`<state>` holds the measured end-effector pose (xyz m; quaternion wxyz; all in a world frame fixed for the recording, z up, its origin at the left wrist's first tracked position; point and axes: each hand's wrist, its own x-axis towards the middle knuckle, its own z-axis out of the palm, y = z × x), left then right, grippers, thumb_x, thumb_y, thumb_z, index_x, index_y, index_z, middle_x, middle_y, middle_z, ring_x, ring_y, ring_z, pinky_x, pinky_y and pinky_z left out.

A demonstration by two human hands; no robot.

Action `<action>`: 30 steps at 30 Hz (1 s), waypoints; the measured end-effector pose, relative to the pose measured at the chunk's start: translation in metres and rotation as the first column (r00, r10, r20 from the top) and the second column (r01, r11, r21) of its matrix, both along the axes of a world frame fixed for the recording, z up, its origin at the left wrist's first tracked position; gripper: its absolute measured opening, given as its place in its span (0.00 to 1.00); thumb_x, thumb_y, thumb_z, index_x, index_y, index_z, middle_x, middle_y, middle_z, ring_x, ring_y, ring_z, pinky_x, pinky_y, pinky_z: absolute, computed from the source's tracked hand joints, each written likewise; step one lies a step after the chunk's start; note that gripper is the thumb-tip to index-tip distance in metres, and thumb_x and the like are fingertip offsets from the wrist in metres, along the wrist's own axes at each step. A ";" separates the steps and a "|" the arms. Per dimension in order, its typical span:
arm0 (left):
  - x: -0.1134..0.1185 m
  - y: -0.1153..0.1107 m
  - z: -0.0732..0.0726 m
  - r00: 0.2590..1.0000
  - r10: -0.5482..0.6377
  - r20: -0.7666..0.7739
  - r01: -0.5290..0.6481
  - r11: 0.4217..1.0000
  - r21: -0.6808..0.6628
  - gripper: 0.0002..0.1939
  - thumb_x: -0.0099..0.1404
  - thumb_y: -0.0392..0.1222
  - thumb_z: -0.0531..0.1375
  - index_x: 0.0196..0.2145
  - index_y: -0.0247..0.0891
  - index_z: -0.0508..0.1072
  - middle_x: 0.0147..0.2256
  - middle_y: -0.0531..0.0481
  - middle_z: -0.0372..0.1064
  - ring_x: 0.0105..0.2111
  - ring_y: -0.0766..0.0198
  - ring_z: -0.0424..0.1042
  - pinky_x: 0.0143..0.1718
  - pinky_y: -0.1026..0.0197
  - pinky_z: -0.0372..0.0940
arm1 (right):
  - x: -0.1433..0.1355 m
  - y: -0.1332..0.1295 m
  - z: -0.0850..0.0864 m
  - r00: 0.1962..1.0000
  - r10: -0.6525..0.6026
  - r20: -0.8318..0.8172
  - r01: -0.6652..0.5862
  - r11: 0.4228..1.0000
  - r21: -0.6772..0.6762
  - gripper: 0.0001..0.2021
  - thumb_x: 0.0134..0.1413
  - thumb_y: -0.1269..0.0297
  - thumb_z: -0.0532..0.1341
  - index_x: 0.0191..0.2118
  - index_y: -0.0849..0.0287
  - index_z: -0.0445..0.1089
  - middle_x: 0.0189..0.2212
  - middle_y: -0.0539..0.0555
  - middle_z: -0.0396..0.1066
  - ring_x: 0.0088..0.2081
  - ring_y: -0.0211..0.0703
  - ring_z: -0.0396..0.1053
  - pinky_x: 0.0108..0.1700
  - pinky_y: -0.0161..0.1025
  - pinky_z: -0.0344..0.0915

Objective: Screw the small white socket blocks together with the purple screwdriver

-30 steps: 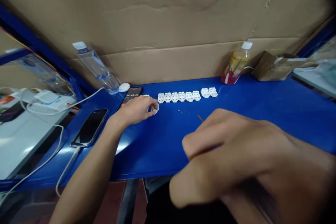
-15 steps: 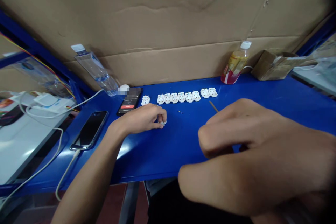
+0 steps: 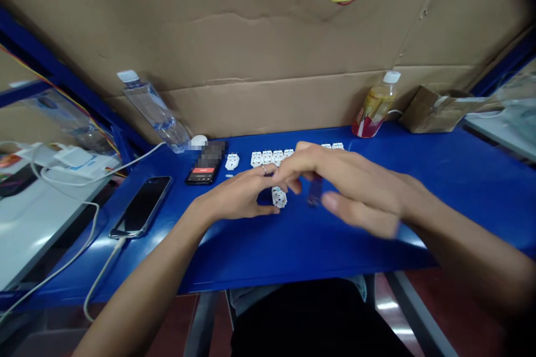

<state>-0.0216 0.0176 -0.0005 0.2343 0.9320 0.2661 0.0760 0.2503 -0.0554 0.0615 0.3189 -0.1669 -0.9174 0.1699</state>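
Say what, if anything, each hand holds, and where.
Left hand: white piece, thumb at its near edge; opposite contact hidden. Right hand: blurred dark object shows beside the fingers; whether it's held cannot be told.

Small white piece in left hand, blurred right hand close beside, blue table beneath.

Light is moderate; white glare marks the blue table. Motion blurs the right hand. The upper-right corner darkens.
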 end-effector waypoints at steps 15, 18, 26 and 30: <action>-0.003 0.016 -0.016 0.995 -0.070 0.068 0.070 0.998 -0.004 0.10 0.74 0.40 0.69 0.52 0.46 0.85 0.59 0.45 0.78 0.60 0.51 0.77 0.65 0.48 0.69 | -0.006 0.050 -0.073 0.989 -0.075 -0.126 0.029 0.942 -0.335 0.11 0.77 0.60 0.62 0.56 0.53 0.78 0.50 0.56 0.79 0.51 0.46 0.79 0.59 0.51 0.76; -0.004 0.017 -0.016 0.992 -0.074 0.101 0.078 0.996 -0.035 0.10 0.76 0.39 0.68 0.52 0.46 0.86 0.57 0.46 0.80 0.58 0.53 0.79 0.63 0.50 0.71 | -0.008 0.050 -0.081 0.934 -0.177 -0.311 -0.008 0.858 -0.513 0.09 0.73 0.59 0.67 0.53 0.54 0.75 0.48 0.55 0.83 0.49 0.46 0.83 0.56 0.49 0.81; -0.002 0.018 -0.016 0.987 -0.098 0.124 0.105 0.993 -0.054 0.09 0.75 0.36 0.68 0.50 0.45 0.86 0.54 0.46 0.82 0.57 0.54 0.80 0.63 0.50 0.71 | -0.013 0.043 -0.085 0.913 -0.230 -0.337 0.013 0.842 -0.539 0.09 0.73 0.62 0.67 0.54 0.55 0.72 0.49 0.55 0.85 0.48 0.44 0.86 0.53 0.43 0.84; -0.002 0.018 -0.016 0.989 -0.082 0.123 0.090 0.994 -0.065 0.09 0.75 0.37 0.68 0.50 0.45 0.86 0.54 0.46 0.82 0.56 0.54 0.80 0.63 0.49 0.71 | -0.014 0.043 -0.085 0.908 -0.245 -0.340 0.023 0.839 -0.544 0.10 0.73 0.60 0.67 0.54 0.55 0.71 0.49 0.56 0.85 0.49 0.45 0.85 0.53 0.44 0.84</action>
